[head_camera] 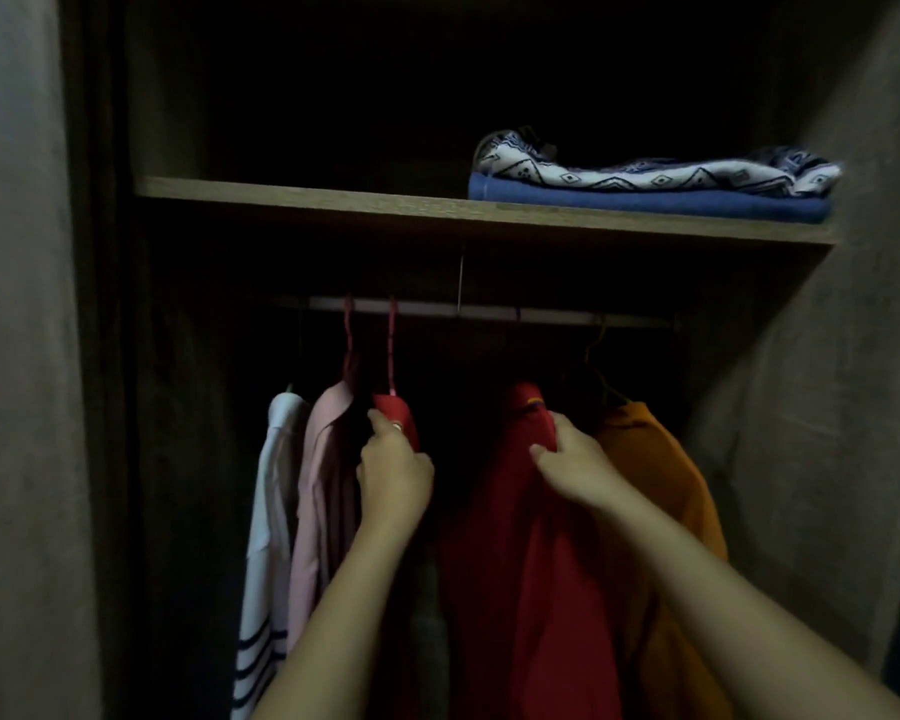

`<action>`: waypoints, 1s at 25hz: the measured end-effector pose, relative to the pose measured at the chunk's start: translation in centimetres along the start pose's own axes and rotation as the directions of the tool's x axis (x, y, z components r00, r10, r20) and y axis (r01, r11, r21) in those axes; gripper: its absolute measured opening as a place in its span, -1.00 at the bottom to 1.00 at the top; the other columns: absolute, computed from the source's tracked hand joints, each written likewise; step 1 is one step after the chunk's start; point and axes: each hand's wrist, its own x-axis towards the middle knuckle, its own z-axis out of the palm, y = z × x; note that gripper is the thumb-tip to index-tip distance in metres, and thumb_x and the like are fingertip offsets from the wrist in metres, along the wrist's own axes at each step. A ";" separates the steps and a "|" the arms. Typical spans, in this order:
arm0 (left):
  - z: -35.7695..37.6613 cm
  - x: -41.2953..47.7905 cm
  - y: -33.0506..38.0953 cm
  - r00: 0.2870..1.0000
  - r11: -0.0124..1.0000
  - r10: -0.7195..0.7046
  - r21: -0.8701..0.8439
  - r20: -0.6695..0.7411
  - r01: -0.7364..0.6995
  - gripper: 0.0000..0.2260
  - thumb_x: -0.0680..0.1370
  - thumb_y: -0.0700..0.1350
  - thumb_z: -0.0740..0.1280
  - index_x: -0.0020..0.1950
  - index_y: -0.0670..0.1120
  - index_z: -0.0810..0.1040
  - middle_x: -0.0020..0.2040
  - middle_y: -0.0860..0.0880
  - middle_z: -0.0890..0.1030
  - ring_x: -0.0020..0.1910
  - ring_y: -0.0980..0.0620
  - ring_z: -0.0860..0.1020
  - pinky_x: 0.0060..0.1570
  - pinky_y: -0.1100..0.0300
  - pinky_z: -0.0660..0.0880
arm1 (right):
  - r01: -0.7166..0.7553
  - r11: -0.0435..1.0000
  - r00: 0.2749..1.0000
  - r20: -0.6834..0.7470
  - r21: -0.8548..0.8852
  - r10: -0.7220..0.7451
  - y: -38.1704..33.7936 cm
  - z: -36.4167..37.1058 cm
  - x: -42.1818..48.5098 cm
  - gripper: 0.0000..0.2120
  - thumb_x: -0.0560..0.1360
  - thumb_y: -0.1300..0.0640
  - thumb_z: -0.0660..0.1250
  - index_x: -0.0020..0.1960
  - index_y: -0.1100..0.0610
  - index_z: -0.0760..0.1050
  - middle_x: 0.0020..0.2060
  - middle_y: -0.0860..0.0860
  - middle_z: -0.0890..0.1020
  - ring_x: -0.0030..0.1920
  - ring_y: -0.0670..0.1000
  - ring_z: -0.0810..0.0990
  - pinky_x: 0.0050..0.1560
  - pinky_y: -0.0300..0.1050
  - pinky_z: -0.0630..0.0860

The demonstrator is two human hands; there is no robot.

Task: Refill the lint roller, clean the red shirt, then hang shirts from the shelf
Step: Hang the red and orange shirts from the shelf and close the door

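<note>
Furthest left of the left hand hangs a white striped shirt (268, 511), and a pink shirt (323, 485) hangs just beside that hand's knuckles. The left hand (393, 478) is curled, thumb up, pinching a red shoulder (398, 410) that sits right above it under a pink hanger (391, 345). Between the two hands the wardrobe is dark, so I cannot tell whether that shoulder belongs to the same garment as the red shirt (515, 537). That shirt hangs below and around the right hand, its collar just above the fingers. The right hand (578, 472) is closed too, thumb and fingers nipping a fold of the red shirt near the collar. Touching the right side of that hand's wrist is an orange shirt (655, 470). The rod (489, 313) runs above both hands. Higher still is the shelf (333, 197). Well above the right hand, a patterned shirt (645, 171) lies folded on a blue shirt (645, 202).
</note>
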 end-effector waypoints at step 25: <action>3.0 -15.6 -17.6 0.911 0.919 0.393 -0.023 0.127 -0.393 -0.50 0.53 -0.07 0.31 0.37 -0.32 0.33 0.19 -0.29 0.56 0.12 -0.19 0.58 0.15 0.09 0.46 | -0.018 0.983 0.920 -0.387 -0.184 -0.056 9.6 14.8 -19.4 -0.34 0.44 0.11 0.38 0.43 0.25 0.16 0.39 0.22 0.32 0.39 0.18 0.30 0.39 0.15 0.27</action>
